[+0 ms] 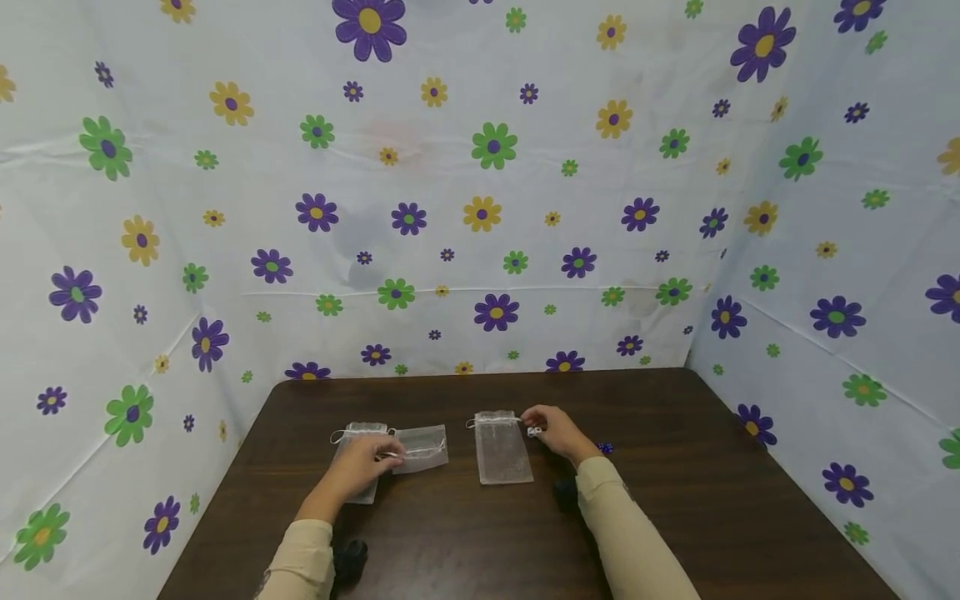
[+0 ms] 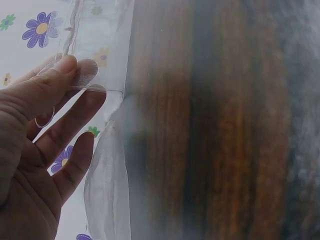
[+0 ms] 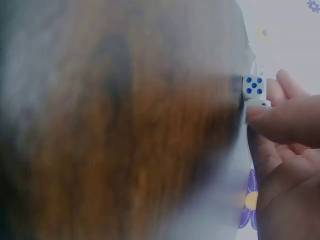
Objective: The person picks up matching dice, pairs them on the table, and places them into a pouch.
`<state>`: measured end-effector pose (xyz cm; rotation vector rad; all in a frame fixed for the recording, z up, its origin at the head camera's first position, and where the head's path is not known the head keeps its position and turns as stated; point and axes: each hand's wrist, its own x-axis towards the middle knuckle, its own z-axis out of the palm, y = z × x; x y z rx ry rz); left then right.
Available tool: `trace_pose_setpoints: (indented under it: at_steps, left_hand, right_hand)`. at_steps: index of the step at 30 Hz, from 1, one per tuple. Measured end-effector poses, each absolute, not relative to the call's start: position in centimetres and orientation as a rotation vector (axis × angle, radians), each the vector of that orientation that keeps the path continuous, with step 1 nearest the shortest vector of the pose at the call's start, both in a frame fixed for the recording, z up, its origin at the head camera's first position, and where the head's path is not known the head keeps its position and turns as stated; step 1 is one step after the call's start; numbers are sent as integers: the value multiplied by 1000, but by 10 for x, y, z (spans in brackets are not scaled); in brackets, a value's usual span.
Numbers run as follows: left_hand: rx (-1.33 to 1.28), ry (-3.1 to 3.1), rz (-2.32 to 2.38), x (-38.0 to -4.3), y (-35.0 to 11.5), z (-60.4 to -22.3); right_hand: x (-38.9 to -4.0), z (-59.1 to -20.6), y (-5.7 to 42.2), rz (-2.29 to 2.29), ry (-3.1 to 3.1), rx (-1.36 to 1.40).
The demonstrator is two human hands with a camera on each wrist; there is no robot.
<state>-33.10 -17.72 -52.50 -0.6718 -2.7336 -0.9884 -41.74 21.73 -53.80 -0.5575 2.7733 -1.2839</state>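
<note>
My left hand [image 1: 367,461] pinches the edge of a sheer white drawstring bag [image 1: 423,450] between thumb and finger. In the left wrist view, the thumb lies over the mesh bag [image 2: 107,55] and the lower fingers are spread loosely. Another sheer bag [image 1: 366,493] lies partly hidden beneath that hand. My right hand [image 1: 558,433] holds white dice [image 1: 534,432] just right of a third sheer bag [image 1: 502,458]. In the right wrist view, one white die [image 3: 254,87] shows blue pips, and the thumb presses against a second die below it.
Dark blue dice [image 1: 605,448] rest on the brown wooden table [image 1: 465,542] to the right of my right wrist. A flower-patterned white cloth [image 1: 450,183] hangs behind the table and along both sides. Black wrist devices [image 1: 350,561] sit at both cuffs.
</note>
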Motion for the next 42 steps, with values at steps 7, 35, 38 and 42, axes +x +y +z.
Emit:
trace_pose_setpoints:
  at_steps: [7,35,38,42]
  left_hand:
    - [-688,-2743,-981,-332,-178,-523]
    - [-663,-2758,-1013,-329,-175,-520]
    - [-669,-2751,-1004,-329,-176,-521]
    - [-673,-2749,-1006,-328,-176,-521]
  right_hand:
    - [-419,-539,217,-1247,2769,-601]
    - [-418,-538,211,-1268,2772,-583]
    - [-419,-540,212,-1260,2783,-595]
    - [-419,-540,214,-1256,2799,-582]
